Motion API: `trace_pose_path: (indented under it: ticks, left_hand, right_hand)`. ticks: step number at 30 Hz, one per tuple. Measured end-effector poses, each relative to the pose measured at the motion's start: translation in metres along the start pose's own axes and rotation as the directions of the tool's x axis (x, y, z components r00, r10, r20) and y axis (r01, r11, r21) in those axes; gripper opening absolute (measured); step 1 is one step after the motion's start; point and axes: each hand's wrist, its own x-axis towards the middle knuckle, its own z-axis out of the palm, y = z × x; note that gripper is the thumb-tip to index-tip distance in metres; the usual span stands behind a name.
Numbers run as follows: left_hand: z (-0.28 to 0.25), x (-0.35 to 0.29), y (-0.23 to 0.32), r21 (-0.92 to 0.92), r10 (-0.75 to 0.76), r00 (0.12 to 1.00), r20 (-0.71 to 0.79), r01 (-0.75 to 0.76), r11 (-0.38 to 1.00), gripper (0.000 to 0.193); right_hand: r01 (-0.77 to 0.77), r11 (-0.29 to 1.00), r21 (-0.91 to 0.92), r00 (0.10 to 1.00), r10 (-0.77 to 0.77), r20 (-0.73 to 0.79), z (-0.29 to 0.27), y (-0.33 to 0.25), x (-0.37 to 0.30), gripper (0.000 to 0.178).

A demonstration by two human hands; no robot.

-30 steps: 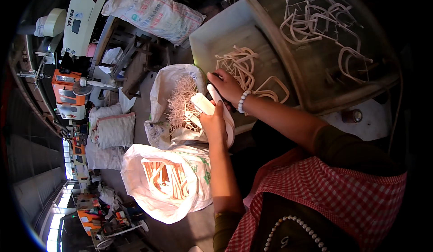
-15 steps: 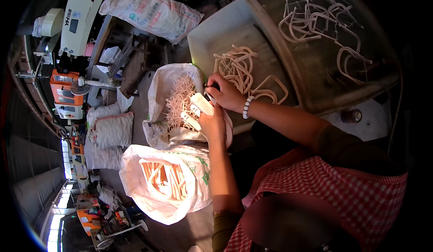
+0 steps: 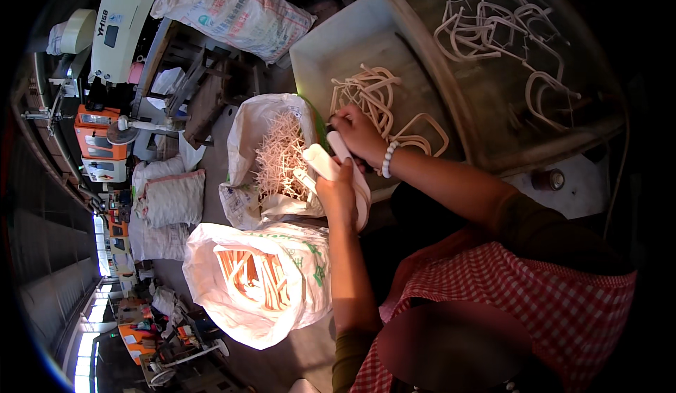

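Seemingly midway, my left hand [image 3: 338,192] clasps pale U-shaped pieces [image 3: 320,161]; my right hand [image 3: 359,132] curls, hold unclear; lower-left sack [image 3: 204,280] has some, upper-centre tub [image 3: 324,48] others.

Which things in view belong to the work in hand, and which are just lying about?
Likely in use:
pale curved pieces in the left hand, right hand close by
open sack of spiky bits
two tubs with bent pieces

Apparently just about:
can
stuffed sack
fan
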Motion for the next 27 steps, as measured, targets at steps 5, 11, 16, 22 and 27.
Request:
trace_pose_path:
  ticks: [5,11,16,22,27]
  left_hand:
    - [-0.001,-0.01,0.012,-0.204,-0.024,0.999,0.042,0.032,0.978,0.022]
    - [-0.019,-0.012,0.007,-0.243,0.024,0.999,0.045,-0.012,0.97,0.027]
    - [-0.014,-0.019,0.014,-0.232,0.03,0.999,0.016,-0.025,0.972,0.027]
    - [-0.019,-0.02,0.014,-0.187,0.102,0.992,0.069,-0.087,0.978,0.028]
    - [-0.03,-0.028,0.017,-0.252,0.085,0.993,0.077,-0.064,0.966,0.031]
  right_hand:
    - [0.274,0.944,-0.183,0.941,-0.303,-0.153,-0.064,0.068,0.046,0.022]
    - [-0.248,0.956,-0.154,0.941,0.275,0.197,-0.211,0.064,-0.011,0.023]
    - [0.023,0.57,-0.821,0.978,0.159,0.137,-0.286,0.119,-0.049,0.028]
    - [-0.097,0.367,-0.925,0.99,0.13,-0.052,-0.277,0.134,-0.049,0.029]
    - [-0.067,0.314,-0.947,0.99,0.141,-0.023,-0.286,0.11,-0.062,0.043]
